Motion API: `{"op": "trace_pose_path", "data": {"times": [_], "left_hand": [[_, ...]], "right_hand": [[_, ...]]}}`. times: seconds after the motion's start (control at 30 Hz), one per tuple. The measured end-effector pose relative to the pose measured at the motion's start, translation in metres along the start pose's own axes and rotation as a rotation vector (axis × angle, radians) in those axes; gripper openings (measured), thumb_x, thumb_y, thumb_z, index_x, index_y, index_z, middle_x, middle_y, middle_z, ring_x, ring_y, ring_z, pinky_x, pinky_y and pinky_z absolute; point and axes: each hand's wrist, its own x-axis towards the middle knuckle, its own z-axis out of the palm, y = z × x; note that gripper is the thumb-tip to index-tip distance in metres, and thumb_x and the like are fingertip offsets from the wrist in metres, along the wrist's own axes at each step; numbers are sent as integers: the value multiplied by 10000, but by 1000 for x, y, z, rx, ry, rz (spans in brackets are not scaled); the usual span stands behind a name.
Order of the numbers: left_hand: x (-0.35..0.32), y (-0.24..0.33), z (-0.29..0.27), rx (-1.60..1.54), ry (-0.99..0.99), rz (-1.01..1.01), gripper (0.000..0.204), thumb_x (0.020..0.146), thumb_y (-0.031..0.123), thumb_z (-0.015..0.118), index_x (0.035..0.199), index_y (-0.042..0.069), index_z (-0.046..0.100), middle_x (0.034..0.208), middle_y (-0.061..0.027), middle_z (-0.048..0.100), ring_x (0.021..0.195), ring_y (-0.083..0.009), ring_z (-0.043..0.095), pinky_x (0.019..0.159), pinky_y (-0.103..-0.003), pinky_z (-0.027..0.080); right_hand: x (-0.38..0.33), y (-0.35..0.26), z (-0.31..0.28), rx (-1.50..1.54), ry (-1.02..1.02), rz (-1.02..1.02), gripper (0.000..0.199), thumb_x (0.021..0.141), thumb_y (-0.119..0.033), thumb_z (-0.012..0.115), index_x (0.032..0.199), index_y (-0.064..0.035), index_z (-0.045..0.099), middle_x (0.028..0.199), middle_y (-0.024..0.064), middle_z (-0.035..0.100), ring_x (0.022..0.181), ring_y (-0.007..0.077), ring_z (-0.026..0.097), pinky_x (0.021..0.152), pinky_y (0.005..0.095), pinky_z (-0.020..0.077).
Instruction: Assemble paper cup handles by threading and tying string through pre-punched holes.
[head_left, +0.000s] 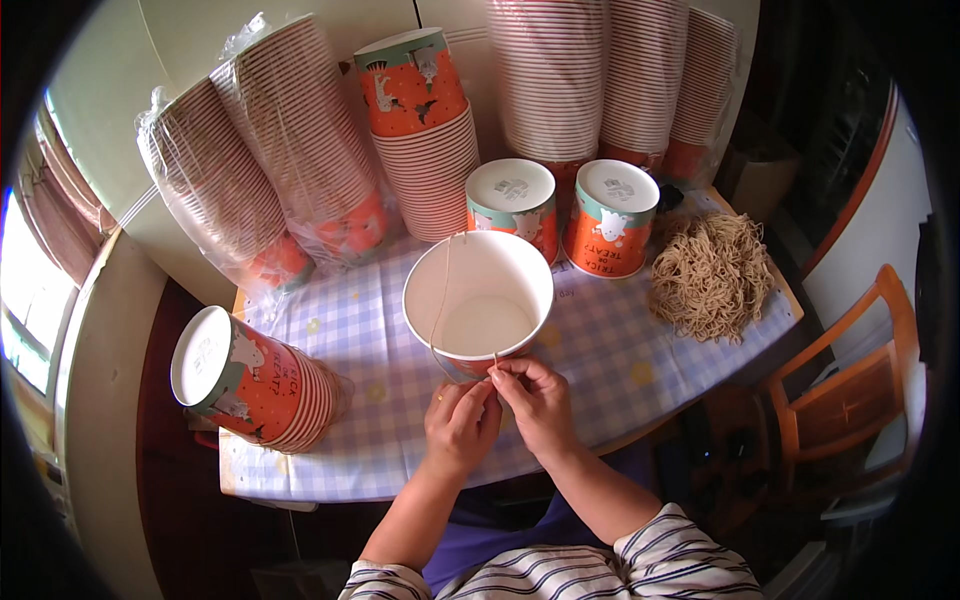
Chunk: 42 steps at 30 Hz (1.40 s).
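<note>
A paper bucket (pixel 485 305), white inside, stands mouth up at the table's middle. A thin tan cord (pixel 443 285) runs from its far rim across the mouth and over the near rim. Just outside the near rim, my left hand (pixel 463 422) and my right hand (pixel 538 402) meet with fingertips pinched together. A short piece of the cord rises from my right fingertips at the rim. The fingers hide most of what lies between them. To the right lies a tangled heap of tan cords (pixel 712 275).
Two upturned orange buckets (pixel 612 235) stand behind the white one. Tall nested stacks (pixel 425 150), several wrapped in clear plastic (pixel 300 150), line the back. Another stack (pixel 262 385) leans at left. A checked cloth (pixel 380 430) covers the table; a wooden chair (pixel 850 390) is at right.
</note>
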Motion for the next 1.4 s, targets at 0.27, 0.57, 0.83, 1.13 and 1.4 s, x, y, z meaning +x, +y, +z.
{"op": "trace_pose_path", "data": {"times": [0.27, 0.57, 0.83, 1.13, 1.4], "left_hand": [[1, -1, -1, -22, 1, -18, 257, 663, -65, 696, 893, 29, 630, 745, -91, 621, 639, -255, 597, 586, -333, 476], [1, -1, -1, -24, -11, 40, 243, 644, -63, 694, 864, 29, 642, 751, -68, 619, 630, -234, 587, 574, -326, 464], [2, -1, -2, -28, 7, 68, 259, 616, -71, 686, 852, 25, 640, 720, -63, 601, 594, -227, 563, 548, -325, 445], [2, -2, -3, -34, 24, 86, 262, 602, -73, 683, 840, 25, 638, 699, -57, 586, 585, -214, 554, 536, -313, 436], [3, -3, -4, -52, 30, 94, 258, 596, -53, 690, 834, 36, 645, 720, -60, 590, 593, -215, 556, 539, -312, 438]], "right_hand": [[-3, -2, -2, -153, -12, -55, 76, 872, -50, 639, 916, 12, 633, 866, 19, 645, 761, 39, 557, 675, 190, 471], [6, -16, 7, -102, 45, -27, 93, 871, -72, 645, 874, 21, 643, 752, -5, 628, 672, 34, 532, 620, 194, 452], [13, -19, 11, -146, 75, 41, 120, 866, -75, 634, 824, 38, 636, 662, 2, 587, 611, 54, 531, 579, 217, 471], [15, -17, 14, -139, 104, -4, 128, 868, -74, 631, 794, 30, 638, 649, 7, 581, 591, 53, 524, 555, 225, 481], [14, -11, 7, -69, 61, -40, 162, 864, -131, 654, 808, 21, 653, 683, 10, 635, 611, 46, 538, 570, 210, 441]]}}
